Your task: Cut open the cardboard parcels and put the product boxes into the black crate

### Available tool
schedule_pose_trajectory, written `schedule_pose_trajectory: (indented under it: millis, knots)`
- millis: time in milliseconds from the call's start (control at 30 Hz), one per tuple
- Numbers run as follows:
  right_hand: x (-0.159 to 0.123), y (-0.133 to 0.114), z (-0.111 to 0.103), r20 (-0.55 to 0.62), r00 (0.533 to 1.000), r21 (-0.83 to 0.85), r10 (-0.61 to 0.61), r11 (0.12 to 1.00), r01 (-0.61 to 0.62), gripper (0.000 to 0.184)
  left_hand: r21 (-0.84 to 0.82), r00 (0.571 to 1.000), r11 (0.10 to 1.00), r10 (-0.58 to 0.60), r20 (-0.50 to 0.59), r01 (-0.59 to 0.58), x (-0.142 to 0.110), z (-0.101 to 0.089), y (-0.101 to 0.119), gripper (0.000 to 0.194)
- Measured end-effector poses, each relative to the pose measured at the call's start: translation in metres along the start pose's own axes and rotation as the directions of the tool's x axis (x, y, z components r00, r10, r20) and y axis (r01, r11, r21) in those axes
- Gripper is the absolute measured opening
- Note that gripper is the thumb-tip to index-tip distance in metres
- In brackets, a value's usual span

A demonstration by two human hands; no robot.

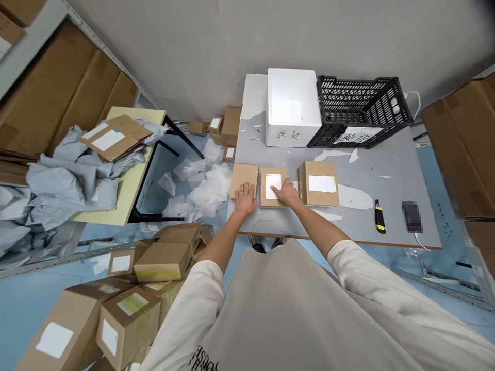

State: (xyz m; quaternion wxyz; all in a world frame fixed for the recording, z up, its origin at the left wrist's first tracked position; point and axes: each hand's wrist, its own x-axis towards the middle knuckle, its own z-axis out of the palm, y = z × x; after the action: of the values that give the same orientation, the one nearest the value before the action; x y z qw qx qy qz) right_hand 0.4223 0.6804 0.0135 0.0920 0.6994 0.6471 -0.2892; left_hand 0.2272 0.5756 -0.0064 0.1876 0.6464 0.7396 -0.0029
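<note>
Three cardboard boxes stand in a row along the near part of the grey table. My left hand [245,200] lies flat with fingers spread on top of the left box [244,176], which has no label showing. My right hand [287,194] is at the right edge of the middle box [266,201]. Its thumb rests on the white label [273,184], and its other fingers bend over the side, partly hidden. Just right of that hand is a larger, taller box [319,198] with a white label facing up.
Behind the boxes stand a white foam box [294,131] and a black plastic crate [361,105]. A yellow-black utility knife [379,217] and a blurred dark device [412,216] lie at right. Packages cover the yellow table [133,198]; cartons [164,262] and crumpled paper [211,188] are on the floor.
</note>
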Motion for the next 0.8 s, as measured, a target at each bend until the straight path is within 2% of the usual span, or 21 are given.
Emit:
schedule_pose_trajectory:
  millis: [133,233,333,433,500,633,733,800]
  knots:
    - [-0.002,-0.016,0.011,-0.049,0.999,0.046,0.019,0.999,-0.016,0.096,-0.01,0.999,0.999,0.033,-0.001,-0.033,-0.003,-0.001,-0.007,0.07]
    - [-0.001,-0.018,0.009,-0.048,0.998,0.029,-0.03,0.999,0.031,0.084,0.012,0.999,0.999,0.051,-0.003,-0.051,-0.005,-0.001,-0.01,0.078]
    - [-0.003,0.001,-0.003,-0.074,0.986,-0.005,-0.146,0.989,0.146,0.069,0.015,1.0,0.999,0.03,-0.007,-0.029,-0.004,-0.003,-0.007,0.081]
    - [-0.009,0.036,-0.025,-0.231,0.934,-0.08,-0.274,0.962,0.262,0.057,-0.013,0.999,0.999,0.038,-0.012,-0.038,0.0,-0.006,0.006,0.083]
    - [-0.011,0.067,-0.042,-0.329,0.902,-0.115,-0.278,0.96,0.254,0.054,-0.04,0.994,0.994,0.105,-0.017,-0.105,0.003,-0.007,0.024,0.081]
    - [-0.007,0.134,-0.069,-0.465,0.881,-0.066,-0.091,0.995,0.068,0.061,-0.09,0.967,0.963,0.253,-0.018,-0.253,0.007,-0.006,0.08,0.074]
    - [0.003,0.176,-0.075,-0.387,0.921,0.019,0.034,0.999,-0.029,0.077,-0.11,0.94,0.934,0.338,-0.046,-0.341,0.01,0.0,0.131,0.067]
    - [0.009,0.194,-0.072,-0.29,0.956,0.061,0.034,0.998,-0.017,0.085,-0.113,0.924,0.917,0.375,-0.076,-0.382,0.011,0.006,0.162,0.062]
